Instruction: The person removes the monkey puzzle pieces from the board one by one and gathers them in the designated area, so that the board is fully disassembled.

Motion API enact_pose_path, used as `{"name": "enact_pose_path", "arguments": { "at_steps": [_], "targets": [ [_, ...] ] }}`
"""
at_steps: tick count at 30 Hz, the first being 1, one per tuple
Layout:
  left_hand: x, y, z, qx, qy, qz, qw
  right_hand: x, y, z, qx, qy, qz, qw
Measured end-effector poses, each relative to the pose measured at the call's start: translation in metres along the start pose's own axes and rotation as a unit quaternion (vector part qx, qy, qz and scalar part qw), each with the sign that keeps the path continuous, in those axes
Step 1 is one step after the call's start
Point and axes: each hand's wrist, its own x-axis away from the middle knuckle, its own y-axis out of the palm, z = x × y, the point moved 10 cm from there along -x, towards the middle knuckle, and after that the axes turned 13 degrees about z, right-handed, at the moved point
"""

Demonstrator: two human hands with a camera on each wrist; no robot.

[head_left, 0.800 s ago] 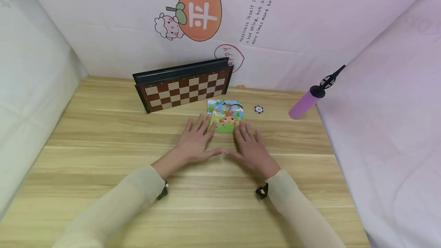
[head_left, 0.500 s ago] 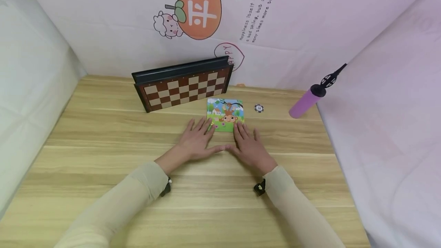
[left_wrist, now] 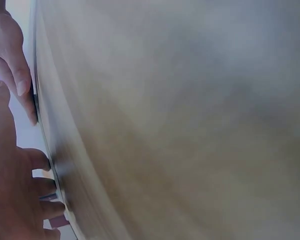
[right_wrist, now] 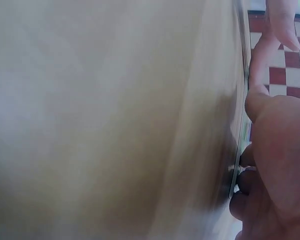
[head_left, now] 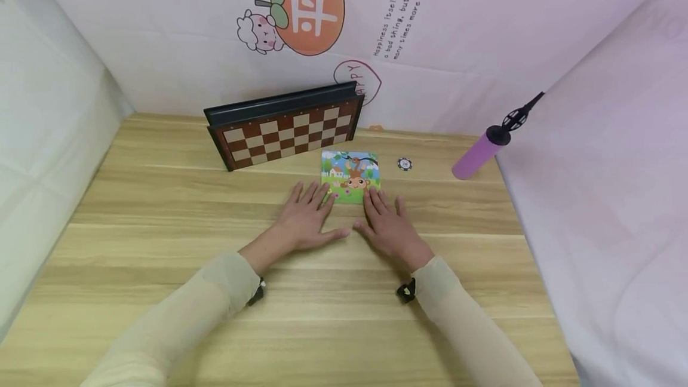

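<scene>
One chessboard (head_left: 290, 135), one chip (head_left: 405, 164), two straight-fingered hands (head_left: 304, 221) (head_left: 391, 230), apart, touching one monkey picture (head_left: 352, 178)

On table (head_left: 328, 333), picture card (head_left: 350, 175) at fingertips of your left hand (head_left: 304, 221) and right hand (head_left: 390, 229); chessboard (head_left: 290, 133) beyond left, chip (head_left: 405, 164) beyond right, pump (head_left: 477, 156) farther right.

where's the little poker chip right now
In the head view, the poker chip lies on the wooden table, just right of the monkey picture card and left of the purple pump.
</scene>
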Motion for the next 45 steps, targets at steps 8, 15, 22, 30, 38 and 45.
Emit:
{"name": "enact_pose_path", "arguments": {
  "at_steps": [8,15,22,30,38,45],
  "targets": [
    [0.055,-0.006,0.02,-0.015,0.008,0.005,0.9998,0.042,-0.005,-0.043,0.033,-0.026,0.014,0.999],
    [0.12,-0.017,0.049,-0.008,0.013,0.01,0.9998,0.101,-0.005,-0.089,0.014,-0.022,0.016,1.0],
    [0.146,-0.025,0.064,0.011,0.012,0.032,0.9994,0.127,-0.01,-0.106,-0.002,-0.011,0.031,0.999],
    [0.15,-0.027,0.07,0.019,0.016,0.045,0.9987,0.134,-0.01,-0.107,-0.006,0.0,0.036,0.999],
    [0.144,-0.029,0.07,0.025,0.016,0.051,0.9982,0.133,-0.018,-0.102,-0.012,0.005,0.048,0.999],
    [0.105,-0.05,0.074,0.047,0.037,0.09,0.9941,0.098,-0.062,-0.071,-0.053,0.002,0.151,0.987]
  ]
}}
